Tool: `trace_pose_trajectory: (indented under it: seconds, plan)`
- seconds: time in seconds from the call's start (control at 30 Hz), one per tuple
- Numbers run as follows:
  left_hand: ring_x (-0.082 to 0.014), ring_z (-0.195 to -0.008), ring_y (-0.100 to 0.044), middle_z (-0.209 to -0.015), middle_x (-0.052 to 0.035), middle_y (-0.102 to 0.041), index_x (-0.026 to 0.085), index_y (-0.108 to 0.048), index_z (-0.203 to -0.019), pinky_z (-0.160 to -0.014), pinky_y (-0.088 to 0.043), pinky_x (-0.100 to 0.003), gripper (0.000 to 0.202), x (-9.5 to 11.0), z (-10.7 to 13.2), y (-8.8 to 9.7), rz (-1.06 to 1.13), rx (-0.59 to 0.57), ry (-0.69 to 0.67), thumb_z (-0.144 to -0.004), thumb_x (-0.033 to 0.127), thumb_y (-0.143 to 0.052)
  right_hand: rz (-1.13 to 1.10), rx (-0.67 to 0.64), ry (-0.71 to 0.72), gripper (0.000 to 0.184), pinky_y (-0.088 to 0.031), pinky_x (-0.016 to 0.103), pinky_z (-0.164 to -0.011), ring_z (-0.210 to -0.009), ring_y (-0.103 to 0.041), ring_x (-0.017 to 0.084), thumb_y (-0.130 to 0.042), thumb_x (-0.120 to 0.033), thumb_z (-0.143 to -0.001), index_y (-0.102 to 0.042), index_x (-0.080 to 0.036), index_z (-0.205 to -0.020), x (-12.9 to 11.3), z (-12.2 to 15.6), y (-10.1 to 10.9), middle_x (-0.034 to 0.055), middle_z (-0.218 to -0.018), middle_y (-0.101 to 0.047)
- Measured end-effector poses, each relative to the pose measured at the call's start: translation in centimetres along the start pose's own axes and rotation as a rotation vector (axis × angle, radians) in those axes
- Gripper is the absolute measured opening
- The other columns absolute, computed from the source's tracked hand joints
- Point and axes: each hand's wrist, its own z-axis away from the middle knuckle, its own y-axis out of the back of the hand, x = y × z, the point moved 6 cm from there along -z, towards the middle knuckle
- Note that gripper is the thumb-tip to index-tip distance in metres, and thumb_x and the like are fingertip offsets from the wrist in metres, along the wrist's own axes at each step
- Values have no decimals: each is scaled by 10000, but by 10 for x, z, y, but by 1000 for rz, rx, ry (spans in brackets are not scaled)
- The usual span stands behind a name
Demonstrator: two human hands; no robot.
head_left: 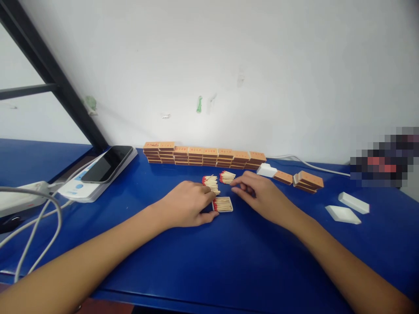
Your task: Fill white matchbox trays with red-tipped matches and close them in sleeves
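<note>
A white matchbox tray (231, 205) filled with red-tipped matches (223, 203) lies on the blue table. My left hand (190, 204) grips its left end, thumb at the near side and fingers at the far side. Just beyond the tray are two loose heaps of matches, a left heap (212, 184) by my left fingers and a right heap (227, 177). My right hand (255, 192) is beside the right heap, thumb and forefinger drawn together in a pinch. Whether a match is between those fingertips, I cannot make out.
Stacked orange matchboxes (203, 156) line the wall. More matchboxes (307, 181) and a white tray (266, 170) stand right of them. Two white trays (343, 214) lie far right. A phone (108, 163) rests on a white box (77, 192) at left, near white cables (59, 218).
</note>
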Motion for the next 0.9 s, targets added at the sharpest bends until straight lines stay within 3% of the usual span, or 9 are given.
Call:
trace_pose_trajectory:
  seconds: [0.17,0.37,0.9]
  plan:
    - [-237,-789,-706,-892,-77,-728,138,-716,-1064,-687,-507,-358,343,1,1,0,16,27,-12,-1010,458,-604,137,27,38,190,-502,357,-718,-840,-633,224,-558,-270,-1028,-731,-227,-1096,23,-5,-1,70,-947,-636]
    - [-238,-794,-709,-897,-75,-732,138,-719,-1085,-679,-508,-356,337,0,1,1,20,19,-8,-1003,448,-613,139,1,36,145,-480,335,-691,-796,-611,201,-575,-261,-1021,-697,-228,-951,17,-6,-2,52,-916,-620]
    - [-246,-814,-710,-911,-80,-733,137,-719,-1076,-690,-502,-354,339,1,-1,0,8,-14,8,-1002,452,-622,122,-50,82,175,-456,315,-668,-783,-575,192,-528,-278,-1052,-614,-222,-911,15,-6,-8,48,-909,-603]
